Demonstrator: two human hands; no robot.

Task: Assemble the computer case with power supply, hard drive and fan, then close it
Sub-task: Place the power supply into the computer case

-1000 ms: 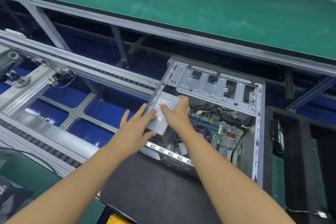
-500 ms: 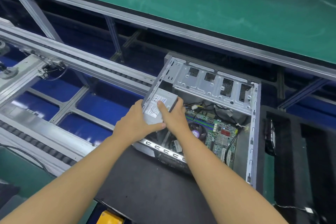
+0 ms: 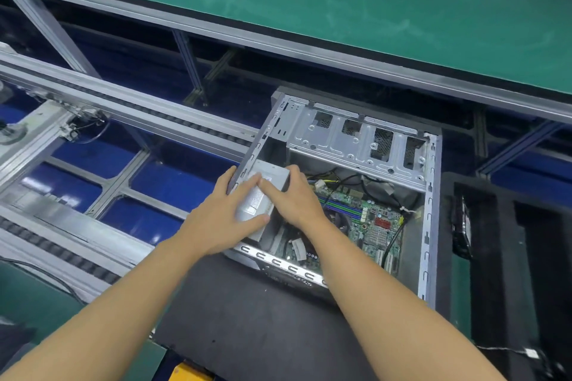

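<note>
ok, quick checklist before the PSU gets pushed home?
1. Grip: ok. The left hand and the right hand both hold the power supply.
2. Position: ok. It is inside the case, at the near-left corner against the left wall.
3. Seated flat: cannot tell, as the hands cover most of it.
4. Cables: cannot tell. They lie close by its far right edge, and anything trapped underneath is hidden.
5. Motherboard clear of the hands: ok.
</note>
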